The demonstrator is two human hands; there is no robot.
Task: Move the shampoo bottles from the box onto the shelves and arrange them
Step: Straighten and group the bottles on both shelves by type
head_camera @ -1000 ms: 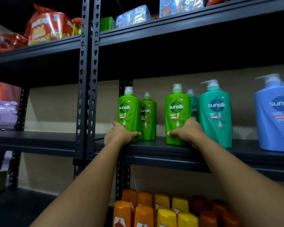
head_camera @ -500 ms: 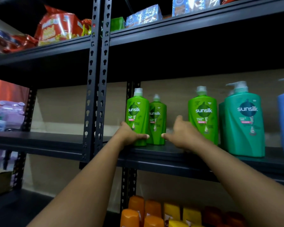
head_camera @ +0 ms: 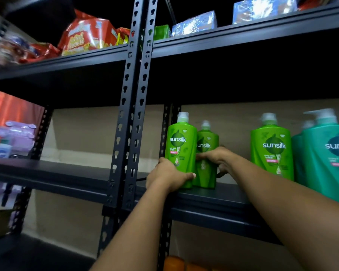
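Both hands grip bottles: our left hand (head_camera: 167,176) the front bottle (head_camera: 181,147), our right hand (head_camera: 216,159), newly shifted left, the rear bottle (head_camera: 206,153), arranging the shelf's (head_camera: 213,196) left corner.

Your left hand (head_camera: 167,176) gripped the base of the front green bottle (head_camera: 181,151) at the left end of the middle shelf (head_camera: 213,196), thumb across its lower front. Your right hand (head_camera: 216,158) curled round the second green bottle (head_camera: 206,153), which stood just behind and to the right, touching the first. A third green bottle (head_camera: 272,149) stood well apart to the right, beside a teal pump bottle (head_camera: 325,159). Above, the top shelf (head_camera: 243,36) carried red snack bags (head_camera: 86,36) and blue packets (head_camera: 194,23). Orange caps (head_camera: 173,263) showed on the level below.
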